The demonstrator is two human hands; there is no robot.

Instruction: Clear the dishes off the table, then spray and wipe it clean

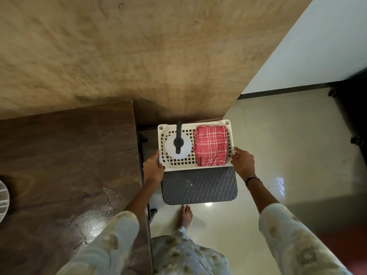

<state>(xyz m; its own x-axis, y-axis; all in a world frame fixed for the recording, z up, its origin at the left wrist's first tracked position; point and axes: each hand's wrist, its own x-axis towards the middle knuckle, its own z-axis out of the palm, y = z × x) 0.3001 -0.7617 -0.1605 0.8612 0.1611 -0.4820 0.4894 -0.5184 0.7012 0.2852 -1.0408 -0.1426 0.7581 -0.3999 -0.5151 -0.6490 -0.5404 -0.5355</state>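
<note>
A white plastic basket [179, 167] rests on a grey woven stool [199, 187] just right of the dark wooden table [65, 159]. Inside it stand a white spray bottle [170, 149] with a black trigger head, on the left, and a folded red checked cloth [211, 147], on the right. My left hand [153, 169] grips the basket's near left corner. My right hand [243, 162] holds its right rim. The table's near part shows wet streaks [93, 217].
A white round ribbed object [3, 199] shows at the table's left edge, cut off by the frame. A tan wall [139, 56] lies behind the stool and table. Glossy floor tiles [288, 145] spread to the right; a dark piece of furniture [351, 116] stands far right. My bare foot [185, 215] is below the stool.
</note>
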